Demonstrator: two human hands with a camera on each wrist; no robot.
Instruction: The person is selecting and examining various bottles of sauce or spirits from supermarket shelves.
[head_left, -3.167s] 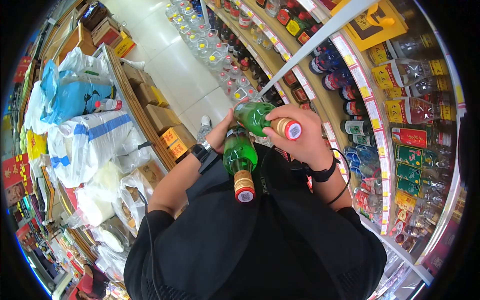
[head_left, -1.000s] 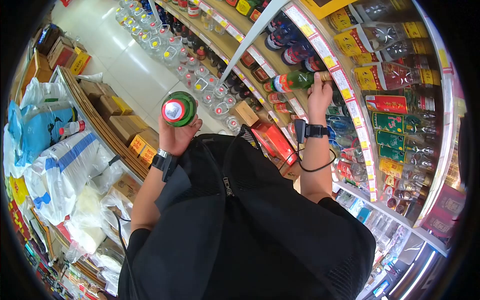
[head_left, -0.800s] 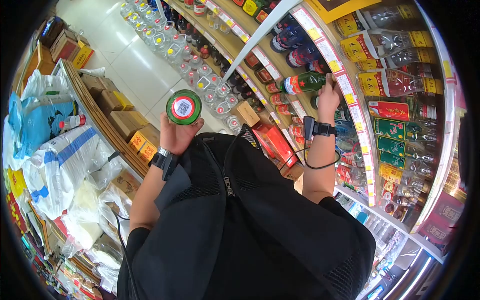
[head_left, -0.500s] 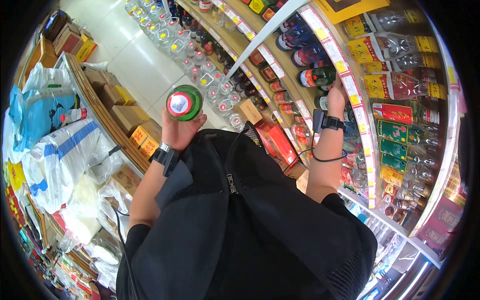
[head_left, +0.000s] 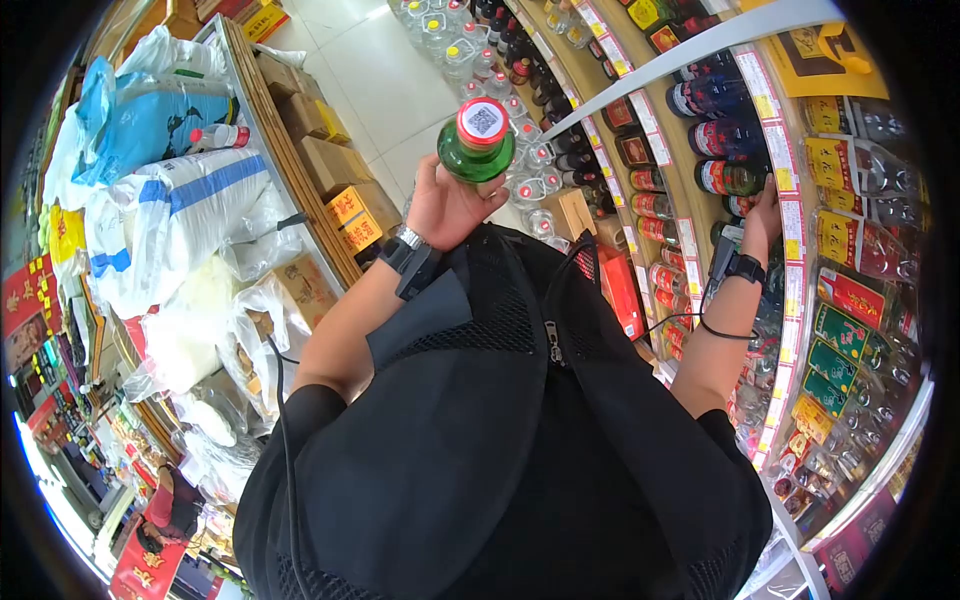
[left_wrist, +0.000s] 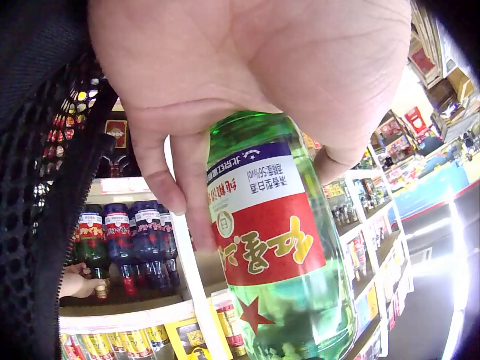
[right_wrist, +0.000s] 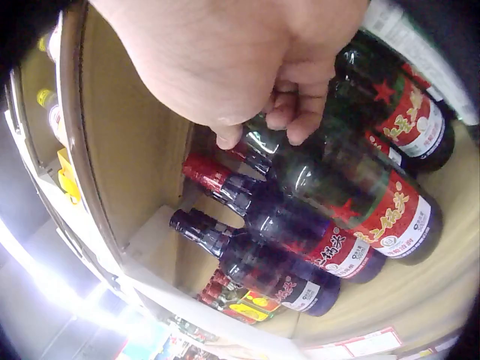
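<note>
My left hand (head_left: 447,208) grips a green glass liquor bottle (head_left: 472,158) with a red-rimmed cap bearing a printed code, held out over the aisle. In the left wrist view, the red and white label of this liquor bottle (left_wrist: 266,232) faces the camera below the palm. On the shelf at right, my right hand (head_left: 762,222) holds another green liquor bottle (head_left: 728,178) by its neck. The right wrist view shows this shelf bottle (right_wrist: 367,199) standing with its base on the board, fingers curled at its neck. Blue-glass bottles (right_wrist: 315,232) stand right beside it.
Several rows of bottles fill the curved shelves, with price strips (head_left: 790,215) along their edges. Large clear jugs (head_left: 455,60) stand on the floor ahead. At left, a counter carries wrapped white sacks (head_left: 180,220), above cardboard boxes (head_left: 335,165). Another person (head_left: 170,505) is far behind.
Both green bottles were together before my chest earlier. My right hand has carried one rightward and in among the shelf bottles; my left still grips the other. The head view has swung.
</note>
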